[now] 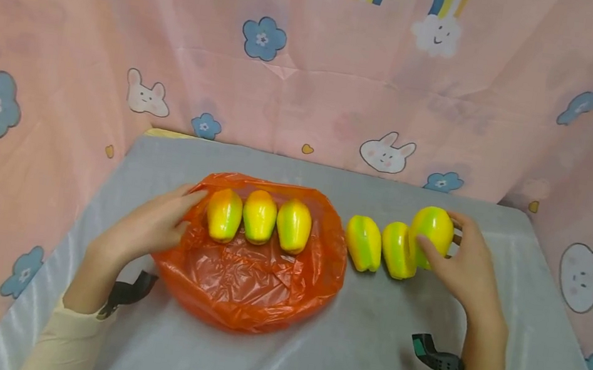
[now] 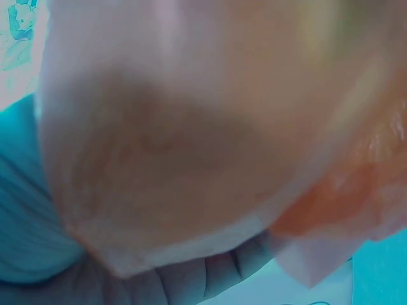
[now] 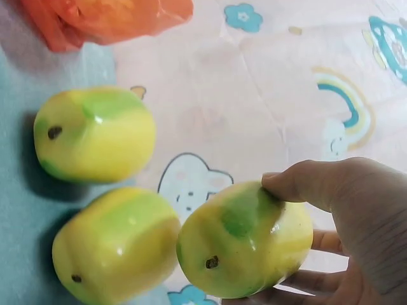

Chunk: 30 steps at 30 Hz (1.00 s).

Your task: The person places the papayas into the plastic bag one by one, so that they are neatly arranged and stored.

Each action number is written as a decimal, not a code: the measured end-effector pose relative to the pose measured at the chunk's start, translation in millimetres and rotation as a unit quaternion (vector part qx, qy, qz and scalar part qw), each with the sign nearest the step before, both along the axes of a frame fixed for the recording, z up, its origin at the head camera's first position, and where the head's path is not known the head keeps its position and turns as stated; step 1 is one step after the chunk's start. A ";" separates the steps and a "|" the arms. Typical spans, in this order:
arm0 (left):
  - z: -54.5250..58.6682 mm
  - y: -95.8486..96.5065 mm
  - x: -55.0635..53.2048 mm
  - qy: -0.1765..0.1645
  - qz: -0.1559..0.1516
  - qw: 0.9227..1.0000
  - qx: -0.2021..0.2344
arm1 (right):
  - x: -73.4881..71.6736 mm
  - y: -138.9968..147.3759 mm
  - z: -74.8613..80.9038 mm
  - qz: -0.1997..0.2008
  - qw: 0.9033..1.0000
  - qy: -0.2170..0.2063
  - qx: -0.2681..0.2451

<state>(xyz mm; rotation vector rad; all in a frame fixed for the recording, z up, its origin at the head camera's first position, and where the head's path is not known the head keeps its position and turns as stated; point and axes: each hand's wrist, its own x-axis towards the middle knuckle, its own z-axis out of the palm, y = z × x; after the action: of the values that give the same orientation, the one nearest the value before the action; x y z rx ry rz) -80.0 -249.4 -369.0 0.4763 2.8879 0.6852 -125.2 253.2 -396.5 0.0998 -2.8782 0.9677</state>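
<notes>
An orange-red plastic bag (image 1: 239, 310) lies spread open, with three yellow-green papayas in a row inside it, the middle papaya (image 1: 259, 218) among them. At its left rim, my left hand (image 1: 157, 225) grips the bag's edge between thumb and fingers. The left wrist view is mostly a blurred palm, with part of the bag (image 2: 337, 200) at the right. My right hand (image 1: 465, 259) holds a papaya (image 1: 432, 232) by its side, thumb on the near face and fingers behind. This papaya (image 3: 245, 238) overlaps its neighbour on the table in the head view.
Between the bag and my right hand, two more papayas lie on the grey-covered table (image 1: 352, 357): one papaya (image 1: 363, 244) beside the bag's right rim, another papaya (image 1: 398, 250) farther right. A pink patterned cloth (image 1: 308, 98) rises behind the table and along both sides.
</notes>
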 end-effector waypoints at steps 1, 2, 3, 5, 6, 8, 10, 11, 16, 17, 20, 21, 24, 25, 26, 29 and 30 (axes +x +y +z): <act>0.1 -0.3 -0.4 0.001 -0.001 1.000 0.002 | 0.9 -3.0 1.4 -0.001 1.000 0.003 0.000; 0.3 -0.3 -0.6 0.001 -0.002 1.000 0.004 | 1.7 -5.7 2.7 -0.001 1.000 0.007 0.000; 0.4 -0.3 -0.8 0.002 -0.003 1.000 0.006 | 2.4 -8.3 3.4 0.000 1.000 0.012 -0.001; 0.9 -0.3 -0.8 0.000 -0.002 1.000 0.007 | 3.5 -13.2 4.2 0.006 1.000 0.017 -0.004; 1.0 -0.4 -0.5 0.001 -0.002 1.000 0.006 | 3.9 -15.8 4.3 0.009 1.000 0.019 -0.006; 1.3 -0.7 0.4 0.000 -0.001 1.000 0.002 | 4.9 -21.5 5.0 0.019 1.000 0.021 -0.010; 1.5 -1.3 1.2 -0.004 0.002 1.000 -0.002 | 6.5 -27.7 6.0 0.027 0.999 0.026 -0.010; 1.6 -1.5 1.7 -0.005 0.002 1.000 -0.004 | 7.3 -31.1 6.8 0.031 0.999 0.029 -0.009; 1.9 -2.0 2.5 0.001 0.000 1.000 -0.001 | 11.9 -49.2 11.7 0.052 0.997 0.050 -0.002; 1.7 -2.0 2.5 0.002 -0.001 1.000 0.000 | 13.1 -52.9 12.7 0.055 0.997 0.053 -0.003; 1.2 -1.8 1.7 0.001 -0.001 1.000 0.001 | 16.4 -64.4 15.5 0.066 0.995 0.075 -0.009; 1.1 -1.6 1.3 -0.001 0.000 1.000 0.001 | 17.4 -68.2 16.3 0.070 0.994 0.086 -0.010; 0.8 -1.1 0.2 -0.005 0.000 1.000 0.002 | 20.2 -79.6 18.0 0.082 0.989 0.119 -0.013; 0.8 -0.9 -0.1 -0.006 0.001 1.000 0.003 | 21.1 -83.2 18.1 0.086 0.988 0.129 -0.012; 0.7 -0.9 -0.3 -0.008 0.001 1.000 0.003 | 22.2 -86.9 18.0 0.087 0.987 0.137 -0.010; 0.3 -1.6 0.4 -0.011 0.003 1.000 0.003 | 24.9 -98.6 16.8 0.090 0.984 0.156 0.000; 0.0 -2.0 1.1 -0.012 0.003 1.000 0.001 | 25.9 -103.0 16.3 0.091 0.983 0.159 0.006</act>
<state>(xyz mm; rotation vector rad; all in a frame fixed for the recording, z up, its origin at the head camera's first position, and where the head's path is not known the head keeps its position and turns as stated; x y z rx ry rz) -79.0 -251.4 -368.9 0.4557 2.8688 0.6905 -99.2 150.2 -380.3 0.4803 -2.6128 0.8688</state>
